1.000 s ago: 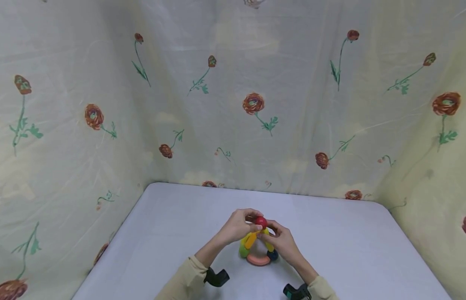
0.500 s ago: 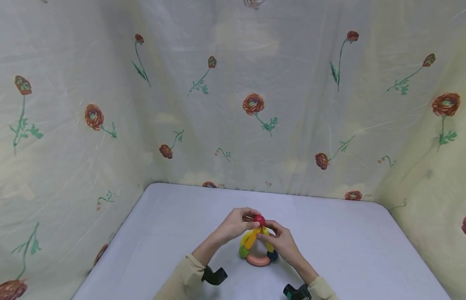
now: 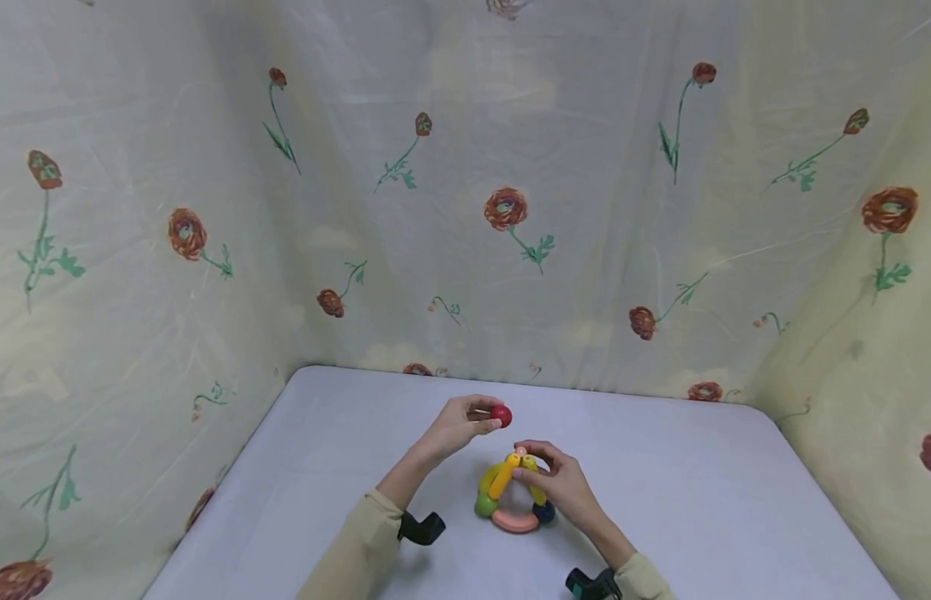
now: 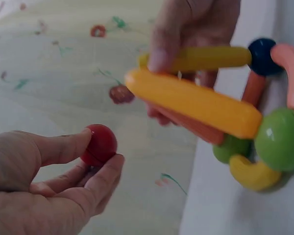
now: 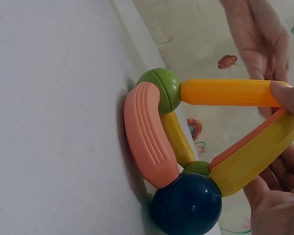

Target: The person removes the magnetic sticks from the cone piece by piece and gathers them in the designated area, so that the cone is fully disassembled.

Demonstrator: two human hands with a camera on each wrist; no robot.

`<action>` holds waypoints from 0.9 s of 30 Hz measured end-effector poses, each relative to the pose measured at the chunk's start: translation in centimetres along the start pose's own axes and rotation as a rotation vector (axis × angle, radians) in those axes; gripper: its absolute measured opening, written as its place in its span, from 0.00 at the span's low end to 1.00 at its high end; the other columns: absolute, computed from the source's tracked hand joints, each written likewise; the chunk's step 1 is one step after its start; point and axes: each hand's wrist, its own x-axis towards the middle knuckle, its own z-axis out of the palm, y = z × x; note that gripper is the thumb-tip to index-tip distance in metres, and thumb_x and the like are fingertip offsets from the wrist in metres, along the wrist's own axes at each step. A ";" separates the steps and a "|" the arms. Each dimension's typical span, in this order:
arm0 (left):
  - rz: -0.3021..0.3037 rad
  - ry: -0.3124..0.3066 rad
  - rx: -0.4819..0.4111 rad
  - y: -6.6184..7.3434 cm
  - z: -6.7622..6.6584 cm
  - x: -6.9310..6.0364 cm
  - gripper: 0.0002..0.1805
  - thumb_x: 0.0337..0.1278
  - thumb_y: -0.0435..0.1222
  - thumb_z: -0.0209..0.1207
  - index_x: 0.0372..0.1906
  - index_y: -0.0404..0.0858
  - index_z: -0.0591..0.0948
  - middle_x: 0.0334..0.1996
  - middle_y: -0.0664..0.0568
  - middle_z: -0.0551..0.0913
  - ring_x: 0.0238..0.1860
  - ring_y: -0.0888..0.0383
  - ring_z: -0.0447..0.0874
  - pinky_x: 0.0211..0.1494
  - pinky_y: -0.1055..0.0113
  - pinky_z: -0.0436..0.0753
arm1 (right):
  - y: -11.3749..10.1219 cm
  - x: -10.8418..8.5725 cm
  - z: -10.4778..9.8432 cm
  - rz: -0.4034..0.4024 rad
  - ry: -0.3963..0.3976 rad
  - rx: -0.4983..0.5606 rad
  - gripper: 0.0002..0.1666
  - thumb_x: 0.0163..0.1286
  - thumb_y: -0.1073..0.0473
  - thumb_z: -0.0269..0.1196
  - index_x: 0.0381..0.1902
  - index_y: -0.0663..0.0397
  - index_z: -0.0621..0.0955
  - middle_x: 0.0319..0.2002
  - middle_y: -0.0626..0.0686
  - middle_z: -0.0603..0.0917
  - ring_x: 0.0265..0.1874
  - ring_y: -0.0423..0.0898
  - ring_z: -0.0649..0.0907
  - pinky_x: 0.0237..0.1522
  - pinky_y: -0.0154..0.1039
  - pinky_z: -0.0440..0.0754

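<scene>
My left hand (image 3: 459, 429) pinches a red ball (image 4: 100, 145) between thumb and fingers, above the table and apart from the rods. My right hand (image 3: 558, 479) holds the upper ends of straight rods that lean together, an orange rod (image 5: 230, 93) and a yellow rod (image 5: 259, 154) among them. These rods rise from a ring on the table, made of a curved salmon piece (image 5: 149, 137), a curved yellow piece (image 4: 255, 174), green balls (image 4: 279, 139) and a dark blue ball (image 5: 186, 205). My right fingers partly hide the top ends.
A white table (image 3: 660, 483) lies under the hands. Flower-printed curtains (image 3: 585, 167) hang behind it and at both sides. A black wrist device (image 3: 422, 528) sits on the left wrist, and another black device (image 3: 594, 583) on the right.
The red ball has come off the rods' top and moved up and left with my left hand, baring the rod ends. My right hand stays at the rods.
</scene>
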 end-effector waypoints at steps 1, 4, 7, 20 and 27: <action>-0.003 0.004 -0.008 -0.4 -0.1 0.5 0.17 0.59 0.39 0.64 0.54 0.44 0.80 0.51 0.50 0.82 0.53 0.53 0.80 0.56 0.57 0.81 | 0.0 0.0 0.0 0.003 0.000 0.000 0.26 0.55 0.51 0.73 0.52 0.50 0.81 0.55 0.50 0.81 0.60 0.50 0.75 0.57 0.37 0.78; -0.007 0.018 -0.016 -1.5 -0.3 2.1 0.17 0.58 0.38 0.65 0.53 0.43 0.80 0.51 0.49 0.83 0.53 0.52 0.81 0.56 0.57 0.81 | 0.1 0.0 0.0 0.008 0.001 -0.009 0.27 0.55 0.51 0.73 0.53 0.50 0.81 0.55 0.50 0.81 0.61 0.50 0.75 0.58 0.38 0.78; -0.015 0.039 -0.004 -2.5 -0.2 3.7 0.17 0.58 0.37 0.65 0.53 0.43 0.81 0.50 0.50 0.83 0.53 0.53 0.81 0.56 0.59 0.81 | 0.1 0.0 0.0 0.013 0.006 -0.018 0.28 0.55 0.50 0.73 0.53 0.51 0.81 0.55 0.49 0.81 0.61 0.50 0.74 0.58 0.40 0.78; -0.060 0.145 0.096 -7.0 0.8 6.7 0.17 0.49 0.32 0.70 0.47 0.40 0.83 0.45 0.48 0.85 0.45 0.54 0.82 0.52 0.61 0.82 | -0.2 -0.2 0.0 0.024 0.008 -0.024 0.26 0.56 0.50 0.72 0.52 0.49 0.81 0.54 0.48 0.81 0.60 0.49 0.75 0.59 0.41 0.77; -0.102 0.152 0.115 -8.2 0.8 6.5 0.16 0.49 0.31 0.70 0.46 0.42 0.84 0.44 0.50 0.85 0.45 0.56 0.80 0.55 0.60 0.80 | -0.1 -0.2 0.0 0.035 0.015 -0.029 0.24 0.57 0.53 0.72 0.52 0.49 0.81 0.54 0.47 0.81 0.60 0.48 0.75 0.60 0.42 0.77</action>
